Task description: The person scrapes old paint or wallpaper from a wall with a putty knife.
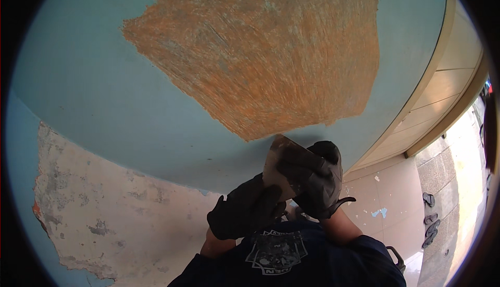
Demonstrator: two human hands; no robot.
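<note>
My left hand [244,208] and my right hand [317,175], both in black gloves, grip a flat metal scraper [277,157], fingers closed on it. The scraper's upper edge touches or nearly touches the pale blue wall [203,151], just below the lower edge of a large, rough orange-brown patch [271,58] with ragged borders. A shadow falls on the blue paint around the blade.
At lower left is whitish, flaking wall [104,209] edged with blue paint. A beige door frame [427,104] curves along the right. Below it lies a tiled floor [380,193] with paint flakes. Several dark slippers [431,229] lie on sunlit paving farther right.
</note>
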